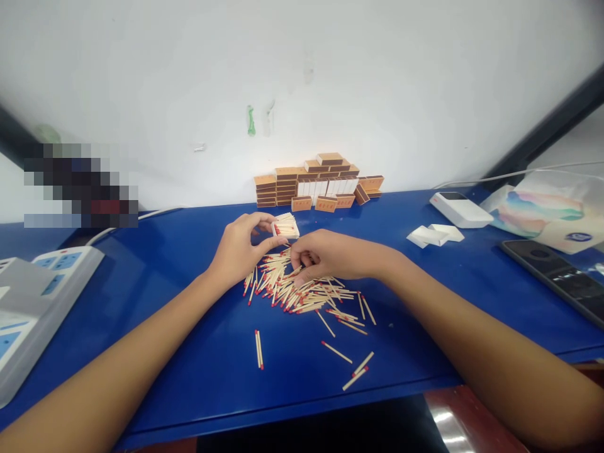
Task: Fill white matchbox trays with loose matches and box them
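My left hand (243,244) grips a small white matchbox tray (289,236) between thumb and fingers, above the far side of a match pile. Inside the tray lie several red-headed matches (285,227). Bent down into the loose pile of matches (283,286), my right hand (325,257) has its thumb and fingers pinched together on matches; how many is hidden. A few single matches lie apart from the pile, such as a pair (259,350) toward the front and one match (336,352) to its right.
Brown matchboxes (287,189) are stacked against the white wall, with white trays (328,187) among them. On the right of the blue table (198,377) are folded white pieces (435,235), a white device (460,209), a phone (557,277) and a plastic bag (523,204). A power strip (61,283) sits left.
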Motion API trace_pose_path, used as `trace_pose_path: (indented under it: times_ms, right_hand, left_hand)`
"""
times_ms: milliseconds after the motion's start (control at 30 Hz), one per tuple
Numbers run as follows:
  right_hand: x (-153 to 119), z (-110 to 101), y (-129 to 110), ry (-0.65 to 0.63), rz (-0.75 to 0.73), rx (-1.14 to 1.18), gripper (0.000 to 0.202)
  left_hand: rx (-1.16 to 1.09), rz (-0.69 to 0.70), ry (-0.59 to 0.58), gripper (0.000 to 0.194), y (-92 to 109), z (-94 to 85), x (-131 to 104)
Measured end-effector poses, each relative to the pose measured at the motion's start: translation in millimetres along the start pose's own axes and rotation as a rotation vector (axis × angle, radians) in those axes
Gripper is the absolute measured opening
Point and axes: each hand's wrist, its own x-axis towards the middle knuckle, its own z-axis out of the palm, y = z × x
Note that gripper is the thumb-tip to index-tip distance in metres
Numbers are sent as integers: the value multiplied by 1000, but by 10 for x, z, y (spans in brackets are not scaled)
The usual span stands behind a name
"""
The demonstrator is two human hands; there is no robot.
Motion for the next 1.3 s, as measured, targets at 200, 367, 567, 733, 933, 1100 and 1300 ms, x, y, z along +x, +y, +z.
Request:
trace_pose_path:
  times_ms: [200,367,567,733,933,1100,1300]
  right_hand:
    - [-8,-19,32,-19,-13,25,17]
    - [-3,-11,16,-16,-2,29,20]
    - [-3,-36,-11,-10,60,13,20]
    - [-25,-83,-10,19,129,2,24]
    - [-29,-126,25,46,158,-22,25]
    - [-64,-209,22,103,125,17,27]
    - [-100,-312,22,298,45,142,28]
  left_hand:
    - [-13,19,3,31,18,-3,-1]
    - [5,24,13,31,20,2,1]
    - [0,14,4,30,19,-3,2]
    - [-1,8,1,30,9,3,-4]
    - [1,2,3,30,-7,2,-4]
    - [3,3,8,30,-2,-8,0]
    - [-48,-21,-30,33,23,7,-7]
